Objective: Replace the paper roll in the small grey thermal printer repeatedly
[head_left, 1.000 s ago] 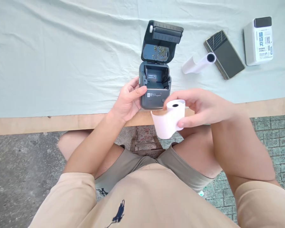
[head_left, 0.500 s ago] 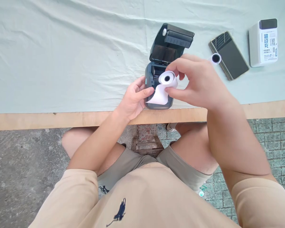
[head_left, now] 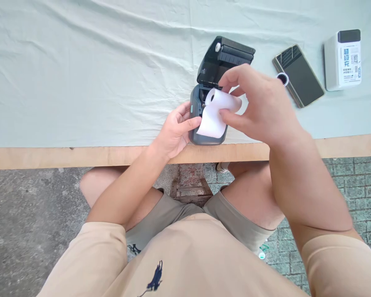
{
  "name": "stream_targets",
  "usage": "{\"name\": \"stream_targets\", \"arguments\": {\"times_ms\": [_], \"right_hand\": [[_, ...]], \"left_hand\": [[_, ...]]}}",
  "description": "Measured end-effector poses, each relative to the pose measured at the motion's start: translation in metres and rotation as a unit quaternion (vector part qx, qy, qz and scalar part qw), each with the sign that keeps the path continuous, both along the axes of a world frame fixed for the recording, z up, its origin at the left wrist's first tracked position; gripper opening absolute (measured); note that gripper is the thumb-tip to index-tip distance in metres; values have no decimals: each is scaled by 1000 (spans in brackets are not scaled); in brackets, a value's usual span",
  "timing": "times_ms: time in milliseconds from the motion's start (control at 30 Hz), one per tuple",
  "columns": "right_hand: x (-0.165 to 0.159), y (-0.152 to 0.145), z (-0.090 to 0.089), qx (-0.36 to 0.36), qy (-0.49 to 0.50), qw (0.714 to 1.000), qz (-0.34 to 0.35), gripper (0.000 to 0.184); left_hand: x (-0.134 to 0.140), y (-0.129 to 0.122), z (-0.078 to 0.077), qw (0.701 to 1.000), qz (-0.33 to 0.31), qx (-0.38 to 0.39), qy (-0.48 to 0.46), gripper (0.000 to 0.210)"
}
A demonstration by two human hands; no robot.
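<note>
A dark label printer [head_left: 195, 97] with its lid [head_left: 214, 64] flipped up is at the table's front edge. My left hand [head_left: 177, 128] grips its left side, thumb on the near rim. Over the printer's bay, my right hand [head_left: 262, 107] pinches a white paper roll [head_left: 225, 100] between thumb and fingers. The roll lies crosswise, its hollow core facing left. A loose tail of paper [head_left: 210, 123] hangs from it over the printer's near part. Much of the bay is hidden beneath the roll, so I cannot tell whether the roll touches the inside.
Right of the printer lies a smartphone [head_left: 300, 78]. Beside it, partly behind my right hand, is a small white cylinder with a dark centre [head_left: 282, 78]. A white box-shaped device [head_left: 346, 62] stands at far right. A pale cloth [head_left: 95, 82] covers the table above its bare wooden edge [head_left: 80, 158].
The paper roll has turned from its end facing me to lying crosswise over the bay. Its tail has shifted slightly right. My left hand still holds the printer.
</note>
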State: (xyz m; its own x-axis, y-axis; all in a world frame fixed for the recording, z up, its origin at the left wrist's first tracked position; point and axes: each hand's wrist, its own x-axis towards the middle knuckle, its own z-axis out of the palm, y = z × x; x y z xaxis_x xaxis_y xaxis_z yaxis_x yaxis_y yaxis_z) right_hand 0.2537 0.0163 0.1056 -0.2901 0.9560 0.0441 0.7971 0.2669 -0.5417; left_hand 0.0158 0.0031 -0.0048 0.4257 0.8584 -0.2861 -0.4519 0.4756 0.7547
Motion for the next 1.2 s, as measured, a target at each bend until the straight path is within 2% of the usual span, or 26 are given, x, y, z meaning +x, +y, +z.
{"name": "stream_targets", "arguments": {"times_ms": [200, 367, 567, 833, 1033, 1200], "right_hand": [[-7, 4, -8, -2, -37, 999, 21, 27], [-17, 5, -10, -30, 7, 999, -11, 32], [-12, 1, -16, -25, 79, 996, -25, 32], [-9, -2, -21, -12, 51, 998, -39, 28], [-10, -1, -24, -13, 69, 997, -40, 34], [-14, -1, -26, -11, 51, 998, -32, 29]], "left_hand": [[-1, 1, -1, 1000, -3, 2, 1, 89], [1, 2, -3, 1000, 10, -7, -11, 83], [2, 1, -1, 1000, 14, -14, -6, 89], [2, 0, -2, 1000, 9, 5, 2, 89], [3, -1, 0, 1000, 16, -5, -3, 87], [4, -3, 2, 1000, 28, -4, -2, 89]]}}
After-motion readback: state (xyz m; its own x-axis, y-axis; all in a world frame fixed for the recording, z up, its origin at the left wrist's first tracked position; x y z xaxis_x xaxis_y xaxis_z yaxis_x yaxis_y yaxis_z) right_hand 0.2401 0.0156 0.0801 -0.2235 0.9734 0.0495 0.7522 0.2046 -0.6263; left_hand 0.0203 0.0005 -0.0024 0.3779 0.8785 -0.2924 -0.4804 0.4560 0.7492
